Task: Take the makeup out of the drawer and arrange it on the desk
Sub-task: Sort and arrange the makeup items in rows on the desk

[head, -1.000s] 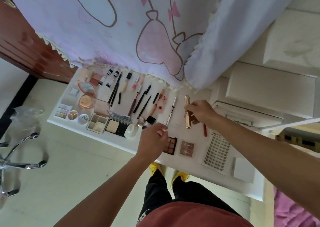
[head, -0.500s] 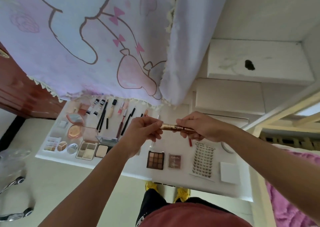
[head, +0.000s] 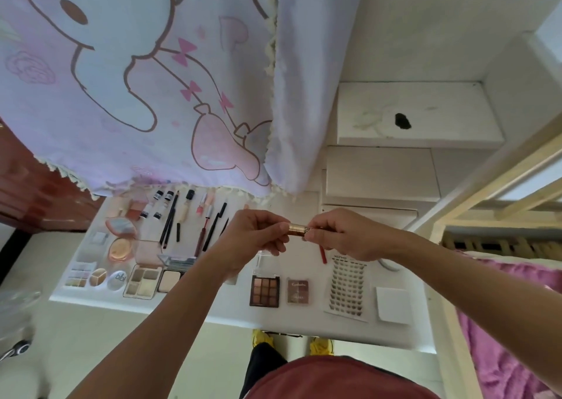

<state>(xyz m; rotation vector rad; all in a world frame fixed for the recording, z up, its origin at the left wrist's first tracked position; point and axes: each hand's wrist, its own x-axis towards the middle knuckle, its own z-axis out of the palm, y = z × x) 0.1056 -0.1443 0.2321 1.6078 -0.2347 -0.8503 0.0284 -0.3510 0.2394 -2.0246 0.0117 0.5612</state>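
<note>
A slim gold makeup tube (head: 297,229) is held level above the white desk (head: 213,313), between both hands. My left hand (head: 254,240) pinches its left end and my right hand (head: 340,234) pinches its right end, so only a short middle piece shows. Below on the desk lie an open brown eyeshadow palette (head: 264,291), a small closed brown palette (head: 298,291), a sheet of false lashes (head: 347,286), a red pencil (head: 322,253), a row of black pencils and brushes (head: 170,225) and several compacts and palettes (head: 121,246) at the left.
A lilac cartoon-print curtain (head: 137,79) hangs over the desk's back edge. White stepped cabinets (head: 410,115) stand at the right, with a bed frame and pink blanket (head: 501,322) beyond. A white square pad (head: 393,305) lies at the desk's right end. A chair base (head: 18,348) is at the left.
My right hand lifted the gold tube off the desk. My left hand rose from the desk and took its other end; the hands then closed in along the tube.
</note>
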